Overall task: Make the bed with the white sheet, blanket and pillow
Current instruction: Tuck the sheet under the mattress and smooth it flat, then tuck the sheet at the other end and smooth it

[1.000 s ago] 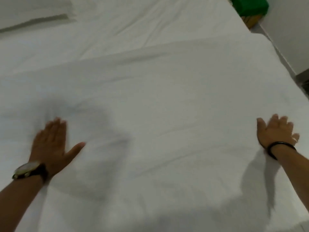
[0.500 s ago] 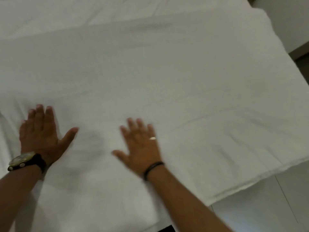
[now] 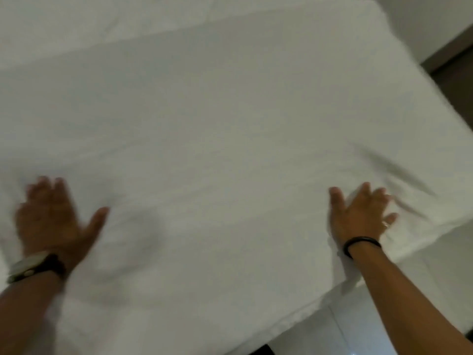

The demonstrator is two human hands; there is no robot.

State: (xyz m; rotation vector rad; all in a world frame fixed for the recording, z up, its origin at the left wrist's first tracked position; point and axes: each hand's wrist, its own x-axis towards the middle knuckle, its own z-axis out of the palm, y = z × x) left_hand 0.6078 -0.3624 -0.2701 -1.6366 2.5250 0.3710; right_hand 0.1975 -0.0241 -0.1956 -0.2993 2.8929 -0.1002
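Since half a second ago my right hand has swept from the lower middle of the frame out to the lower right, and the view has tipped a little so that more of the pale floor shows at the bottom right. Now that hand lies palm down on the white blanket, fingers straight and fanned apart, thumb out toward the middle of the frame, close to the blanket's near edge. Small creases run up and to the right from its fingertips. On one finger I see a ring, and a black band circles the wrist.

At the lower left my left hand also rests flat on the blanket, blurred by motion; the fingers look straight and close together, with the thumb held well out to the right, though I cannot tell the fingertips sharply. On that wrist sits a watch with a dark strap.

Most of the frame is filled by the blanket, lying spread over the bed; its far fold line crosses the upper part of the frame, and above that, at the top left, lies the white sheet. At the upper right I can see a pale wall and a dark strip beside the bed
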